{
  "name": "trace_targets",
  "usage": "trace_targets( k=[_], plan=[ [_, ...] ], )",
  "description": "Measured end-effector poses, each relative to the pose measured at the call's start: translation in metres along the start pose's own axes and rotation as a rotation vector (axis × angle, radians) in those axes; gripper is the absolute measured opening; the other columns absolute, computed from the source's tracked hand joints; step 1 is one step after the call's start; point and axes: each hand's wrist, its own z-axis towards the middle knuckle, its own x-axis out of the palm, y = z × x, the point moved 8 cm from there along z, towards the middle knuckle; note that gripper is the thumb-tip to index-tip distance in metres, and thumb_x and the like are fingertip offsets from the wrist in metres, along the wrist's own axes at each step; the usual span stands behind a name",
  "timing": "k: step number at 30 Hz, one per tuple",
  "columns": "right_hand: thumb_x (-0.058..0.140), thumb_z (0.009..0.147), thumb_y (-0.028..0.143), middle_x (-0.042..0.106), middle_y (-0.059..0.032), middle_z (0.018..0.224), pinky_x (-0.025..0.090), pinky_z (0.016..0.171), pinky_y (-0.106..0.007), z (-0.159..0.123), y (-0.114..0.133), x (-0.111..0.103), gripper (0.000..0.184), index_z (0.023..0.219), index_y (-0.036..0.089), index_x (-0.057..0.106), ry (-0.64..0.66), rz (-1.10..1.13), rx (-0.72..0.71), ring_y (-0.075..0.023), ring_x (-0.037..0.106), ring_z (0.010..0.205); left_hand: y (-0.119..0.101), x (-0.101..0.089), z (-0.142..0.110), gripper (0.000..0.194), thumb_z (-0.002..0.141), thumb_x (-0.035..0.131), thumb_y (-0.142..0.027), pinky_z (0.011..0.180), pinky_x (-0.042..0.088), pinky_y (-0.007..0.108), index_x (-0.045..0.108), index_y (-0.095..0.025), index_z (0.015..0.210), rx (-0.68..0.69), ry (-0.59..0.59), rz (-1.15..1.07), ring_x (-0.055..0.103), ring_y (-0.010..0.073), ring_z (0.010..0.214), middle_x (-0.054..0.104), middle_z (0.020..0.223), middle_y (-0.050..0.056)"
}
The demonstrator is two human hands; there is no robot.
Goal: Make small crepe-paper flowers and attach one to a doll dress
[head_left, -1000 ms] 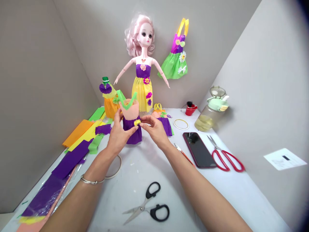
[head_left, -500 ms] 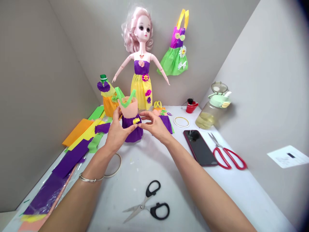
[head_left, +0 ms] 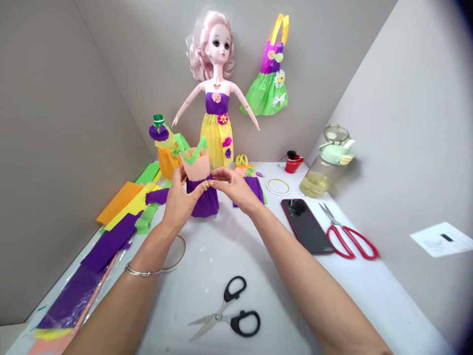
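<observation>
On the flat white table point(head_left: 207, 266), the rectangular black glass phone point(head_left: 306, 227) lies left of the red-handled metal scissors point(head_left: 342, 227). Black-handled metal scissors point(head_left: 218, 316) lie nearer; the pink-haired plastic doll point(head_left: 217, 103) is far behind.

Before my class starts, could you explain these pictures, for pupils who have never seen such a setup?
There is no machine: these are a person's bare hands, and every picture comes from one camera on their head, looking forward and down. The left hand steadies a small dress, peach above and purple below. Its thumb and the right hand meet at a tiny yellow piece, mostly hidden. On the table lie black-handled scissors, red-handled scissors, a phone and coloured sheets. A doll is upright behind.
</observation>
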Motion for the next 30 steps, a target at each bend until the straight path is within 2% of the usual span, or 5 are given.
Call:
trace_targets(
  k=[11,17,21,24,30],
  plan=[
    [0.072,0.071,0.03,0.064,-0.0007,0.088,0.048,0.086,-0.032,0.002,-0.001,0.005,0.021,0.086,0.019,0.061,-0.023,0.053,0.019,-0.0157,0.061,0.088,0.005,-0.001,0.004,0.055,0.078,0.07,-0.027,0.107,0.04,0.049,0.046,-0.02,0.127,-0.005,-0.019,0.011,0.054,0.0279,0.124,0.056,0.134,0.013],
    [0.068,0.078,0.038,0.064,-0.0014,0.09,0.048,0.087,-0.033,-0.005,-0.002,-0.006,0.022,0.089,0.019,0.062,-0.032,0.009,0.02,-0.016,0.06,0.089,0.005,-0.006,0.001,0.065,0.077,0.074,-0.035,0.111,0.036,0.047,0.042,-0.021,0.132,0.004,0.022,0.007,0.048,0.0275,0.13,0.053,0.138,0.014],
    [0.074,0.073,0.036,0.064,-0.0054,0.106,0.047,0.091,-0.035,-0.01,-0.008,-0.012,0.03,0.096,0.019,0.063,0.007,-0.007,0.032,-0.018,0.06,0.099,0.009,-0.009,-0.005,0.078,0.07,0.081,-0.037,0.111,0.035,0.046,0.04,-0.025,0.135,-0.023,0.046,0.063,0.044,0.0291,0.134,0.049,0.142,0.012],
    [0.077,0.072,0.033,0.063,-0.0074,0.115,0.048,0.092,-0.037,-0.01,-0.01,-0.006,0.037,0.103,0.02,0.063,0.07,-0.011,0.019,-0.0198,0.059,0.105,0.008,-0.007,-0.007,0.081,0.069,0.081,-0.035,0.111,0.034,0.046,0.038,-0.025,0.137,-0.029,0.046,0.082,0.043,0.0292,0.135,0.049,0.142,0.012],
    [0.074,0.074,0.031,0.065,-0.0054,0.106,0.048,0.093,-0.035,-0.003,-0.008,0.006,0.032,0.101,0.019,0.062,0.079,-0.024,-0.015,-0.0179,0.061,0.101,0.005,-0.004,-0.005,0.07,0.074,0.076,-0.03,0.108,0.038,0.044,0.041,-0.023,0.134,-0.009,0.028,0.09,0.048,0.0279,0.13,0.053,0.138,0.013]
  ],
)
